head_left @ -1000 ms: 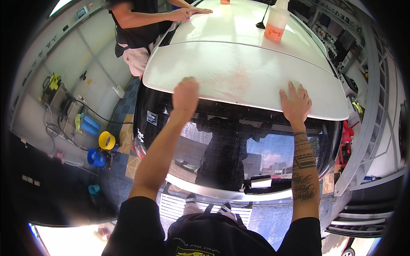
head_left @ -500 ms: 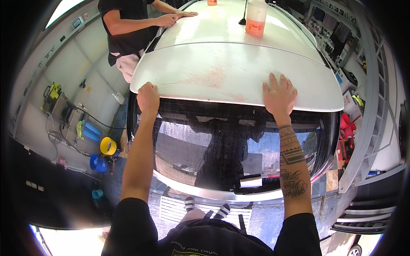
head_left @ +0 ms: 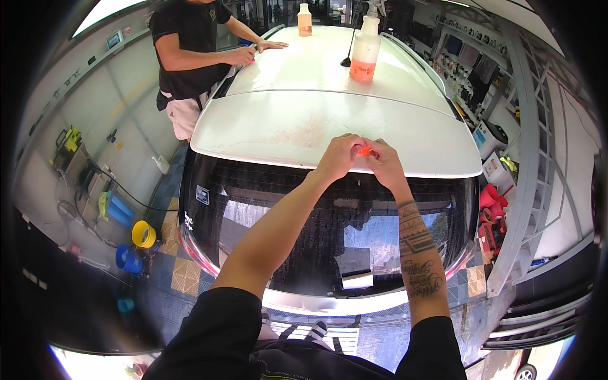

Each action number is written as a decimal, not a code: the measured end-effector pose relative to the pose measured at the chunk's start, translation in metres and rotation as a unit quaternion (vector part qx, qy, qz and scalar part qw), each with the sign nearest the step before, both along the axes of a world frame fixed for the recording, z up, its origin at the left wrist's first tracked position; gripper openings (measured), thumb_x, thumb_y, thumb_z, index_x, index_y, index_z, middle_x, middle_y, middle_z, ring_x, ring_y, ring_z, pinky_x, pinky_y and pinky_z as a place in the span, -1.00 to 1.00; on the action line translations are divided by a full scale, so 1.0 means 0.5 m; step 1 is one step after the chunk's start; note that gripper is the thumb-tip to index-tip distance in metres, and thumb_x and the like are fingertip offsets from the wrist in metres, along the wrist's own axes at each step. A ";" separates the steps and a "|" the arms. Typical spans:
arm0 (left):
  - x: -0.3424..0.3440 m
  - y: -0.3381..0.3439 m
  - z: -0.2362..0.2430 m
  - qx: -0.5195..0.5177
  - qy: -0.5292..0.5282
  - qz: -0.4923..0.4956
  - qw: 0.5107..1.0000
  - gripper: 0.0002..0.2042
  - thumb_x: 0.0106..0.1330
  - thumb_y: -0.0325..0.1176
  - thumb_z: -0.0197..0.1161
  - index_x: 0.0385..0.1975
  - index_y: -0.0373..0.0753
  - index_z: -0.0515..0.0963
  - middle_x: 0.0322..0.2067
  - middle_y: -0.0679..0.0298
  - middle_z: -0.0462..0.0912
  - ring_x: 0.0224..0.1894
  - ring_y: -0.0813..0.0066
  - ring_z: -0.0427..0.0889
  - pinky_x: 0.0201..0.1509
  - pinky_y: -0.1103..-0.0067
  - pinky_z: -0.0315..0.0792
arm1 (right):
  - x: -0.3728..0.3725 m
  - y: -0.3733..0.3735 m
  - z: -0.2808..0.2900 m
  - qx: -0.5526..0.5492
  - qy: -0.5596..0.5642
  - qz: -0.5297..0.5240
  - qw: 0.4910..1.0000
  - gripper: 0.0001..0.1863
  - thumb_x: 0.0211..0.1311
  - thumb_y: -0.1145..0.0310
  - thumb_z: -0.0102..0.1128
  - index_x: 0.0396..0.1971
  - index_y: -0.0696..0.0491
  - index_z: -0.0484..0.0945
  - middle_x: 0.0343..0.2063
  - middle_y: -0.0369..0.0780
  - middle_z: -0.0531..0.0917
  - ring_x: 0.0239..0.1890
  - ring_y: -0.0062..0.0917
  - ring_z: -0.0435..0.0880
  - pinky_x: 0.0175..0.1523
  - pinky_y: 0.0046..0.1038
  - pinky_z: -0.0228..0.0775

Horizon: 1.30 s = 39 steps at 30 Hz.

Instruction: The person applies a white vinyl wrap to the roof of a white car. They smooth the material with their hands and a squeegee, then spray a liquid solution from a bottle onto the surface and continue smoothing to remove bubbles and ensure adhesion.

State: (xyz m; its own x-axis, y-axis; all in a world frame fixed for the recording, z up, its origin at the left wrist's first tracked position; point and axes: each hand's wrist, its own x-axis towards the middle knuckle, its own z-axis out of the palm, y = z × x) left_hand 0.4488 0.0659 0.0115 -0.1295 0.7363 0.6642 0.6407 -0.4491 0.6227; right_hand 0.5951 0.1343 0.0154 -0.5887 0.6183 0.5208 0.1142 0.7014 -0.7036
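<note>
fingers (head_left: 352, 147) of both hands pinching small orange piece (head_left: 362, 151), above white car roof (head_left: 285, 123)

Both hands meet over rear edge of white car roof (head_left: 304, 126): left hand (head_left: 339, 158) and right hand (head_left: 385, 163) pinch small orange piece (head_left: 362, 151) between fingertips. Spray bottle (head_left: 365, 50) stands farther ahead on roof. Co-worker's hand (head_left: 269, 45) rests on roof, far front-left.
</note>
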 end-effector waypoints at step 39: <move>-0.606 -0.273 0.041 -0.179 0.397 0.012 0.900 -0.01 -0.27 -0.36 0.40 0.37 0.06 0.16 0.42 0.37 0.07 0.47 0.34 -0.01 0.53 0.24 -0.08 | -0.330 -0.258 -0.060 0.254 0.026 -0.323 0.911 -0.91 0.08 0.47 0.32 -0.50 0.13 0.59 -0.56 -0.15 0.57 -0.48 -0.26 0.56 -0.37 -0.32 0.36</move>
